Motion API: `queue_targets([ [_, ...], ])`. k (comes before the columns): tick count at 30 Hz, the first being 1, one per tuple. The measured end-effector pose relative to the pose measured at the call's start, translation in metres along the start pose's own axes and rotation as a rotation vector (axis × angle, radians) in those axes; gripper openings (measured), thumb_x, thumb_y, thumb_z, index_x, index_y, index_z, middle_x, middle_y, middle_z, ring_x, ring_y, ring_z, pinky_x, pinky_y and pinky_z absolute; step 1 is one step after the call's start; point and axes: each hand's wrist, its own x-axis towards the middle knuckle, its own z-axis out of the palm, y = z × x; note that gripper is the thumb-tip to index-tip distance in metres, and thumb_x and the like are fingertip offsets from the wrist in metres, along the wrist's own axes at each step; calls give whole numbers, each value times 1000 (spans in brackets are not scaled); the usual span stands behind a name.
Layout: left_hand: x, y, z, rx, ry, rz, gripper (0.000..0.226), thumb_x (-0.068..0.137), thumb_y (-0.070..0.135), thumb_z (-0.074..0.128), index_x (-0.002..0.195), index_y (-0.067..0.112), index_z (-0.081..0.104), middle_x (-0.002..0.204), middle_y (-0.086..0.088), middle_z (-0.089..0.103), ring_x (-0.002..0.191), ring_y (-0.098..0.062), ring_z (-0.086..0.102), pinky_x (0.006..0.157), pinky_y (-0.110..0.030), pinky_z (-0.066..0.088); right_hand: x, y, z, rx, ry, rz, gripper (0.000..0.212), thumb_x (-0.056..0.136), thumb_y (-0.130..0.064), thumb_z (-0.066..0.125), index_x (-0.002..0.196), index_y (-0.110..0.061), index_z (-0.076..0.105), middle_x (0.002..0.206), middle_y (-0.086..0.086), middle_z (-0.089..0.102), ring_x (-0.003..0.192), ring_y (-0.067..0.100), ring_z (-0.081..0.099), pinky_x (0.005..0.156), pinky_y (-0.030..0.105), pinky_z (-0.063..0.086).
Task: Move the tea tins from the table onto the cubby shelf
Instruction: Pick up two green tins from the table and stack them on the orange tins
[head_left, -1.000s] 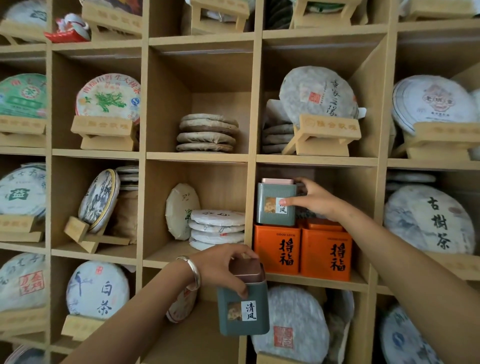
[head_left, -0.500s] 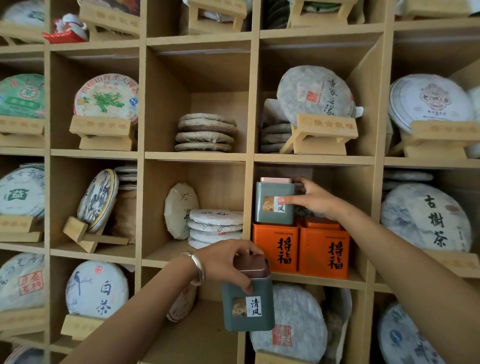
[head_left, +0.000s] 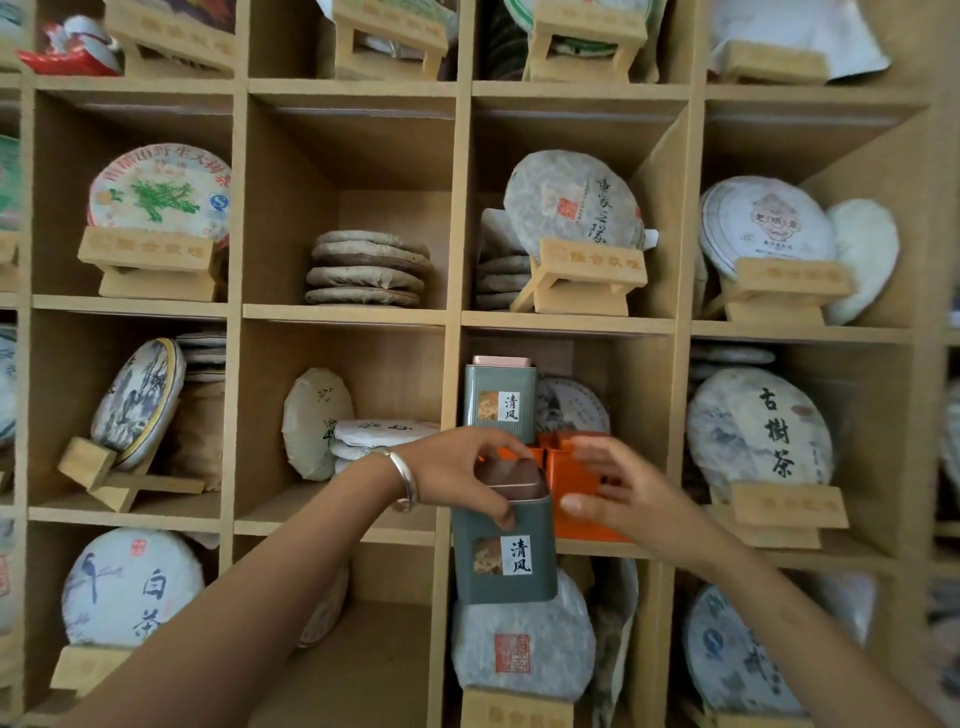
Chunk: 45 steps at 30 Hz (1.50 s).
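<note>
My left hand (head_left: 462, 470) grips a grey-green tea tin (head_left: 503, 551) by its pinkish lid, holding it in front of the cubby shelf's (head_left: 452, 317) middle cubby. A matching green tin (head_left: 500, 402) stands alone on top of the left of two orange tins (head_left: 582, 488) inside that cubby. My right hand (head_left: 618, 493), fingers apart and holding nothing, hovers just right of the held tin, in front of the orange tins. It is slightly blurred.
Every cubby holds paper-wrapped round tea cakes, many propped on wooden stands (head_left: 592, 273). A stack of flat cakes (head_left: 366, 270) lies in the cubby above left. Behind the shelved green tin leans another cake (head_left: 571, 408). The table is out of view.
My right hand let go of the shelved green tin and dropped down toward the held tin. My left hand raised its tin up and right, level with the orange tins.
</note>
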Motion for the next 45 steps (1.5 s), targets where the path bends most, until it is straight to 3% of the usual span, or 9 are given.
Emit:
queue_targets([
  [5,12,28,-2,-17,1,55,66,60,39,76,122,30,56,113,7,60,102,-11,59,85,-31,53,-29,17,27,230,-12,42,90,55,-52,90,131,-42,44,130,-14,58,119,8,58,97,38,50],
  [9,18,48,0,-14,2,82,69,60,43,75,124,32,54,111,15,60,100,-3,58,79,-23,49,-37,7,24,319,88,40,80,55,-43,93,122,-41,51,120,-7,64,105,9,66,79,27,57],
  [16,18,61,8,-251,218,102,74,73,42,77,137,41,39,117,20,50,105,3,50,74,-8,45,-40,1,-2,288,242,69,92,49,-56,87,126,-25,50,115,-4,66,101,7,65,80,26,56],
  [20,14,51,25,-354,352,46,76,73,56,70,139,29,41,127,7,52,113,-7,52,92,-28,47,-28,-1,-18,255,343,88,72,60,-47,83,121,-29,48,112,-9,64,92,-3,64,68,15,53],
  [24,19,48,45,-420,398,33,60,81,40,71,133,23,47,118,9,59,103,-1,58,76,-17,52,-12,-2,-31,253,376,95,64,71,-38,81,124,-25,48,109,-12,63,91,-1,65,67,15,54],
  [29,39,54,55,-435,538,41,50,85,21,69,130,18,47,113,5,60,95,-4,62,70,-15,54,10,7,-43,242,374,128,74,73,-42,79,135,-18,46,121,-3,63,105,10,62,86,28,53],
  [35,62,54,58,-386,669,14,48,89,24,65,133,16,48,125,-2,61,105,-12,61,86,-30,55,40,9,-51,138,416,124,63,79,-45,73,121,-25,31,119,-1,53,96,10,59,66,19,48],
  [40,82,48,63,-332,800,-37,46,88,26,66,130,16,51,121,-1,64,90,-3,57,71,-15,50,60,13,-52,40,402,74,52,88,-41,66,126,-21,37,114,-3,54,85,-4,54,59,12,44],
  [45,94,41,68,-259,842,-54,52,86,17,68,134,15,47,126,-4,61,113,-16,58,92,-34,53,66,29,-47,-35,390,50,45,90,-36,64,129,-19,48,119,-1,62,98,9,61,74,20,52],
])
